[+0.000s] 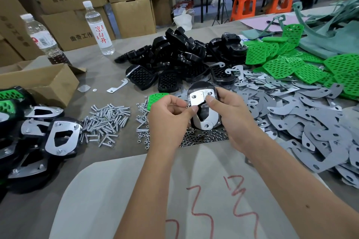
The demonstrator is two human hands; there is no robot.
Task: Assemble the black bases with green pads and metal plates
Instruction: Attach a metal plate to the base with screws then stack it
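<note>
At the centre of the frame both hands hold one black base point(202, 85) above the table, its underside up with shiny metal plates point(197, 98) lying on it. The left hand point(171, 111) pinches the plates' left edge between thumb and curled fingers; the right hand point(231, 110) grips the base's right edge, its thumb pressing the plate near a screw hole. One green pad point(155, 100) lies on the table just left of the left hand. A heap of black bases point(174, 54), too many to count, fills the upper centre; loose green pads point(281, 60) spread at upper right, and grey plates point(303, 114) cover the right side to the table's edge. Screws point(105, 120) and nuts point(202, 137) lie in piles just below and left of the hands. Finished assemblies point(38, 137) crowd the left edge beside a cardboard box point(48, 81). Two water bottles point(98, 27) stand at upper left. The only open room is the pale sheet point(136, 190) in the lower centre, under the forearms.
</note>
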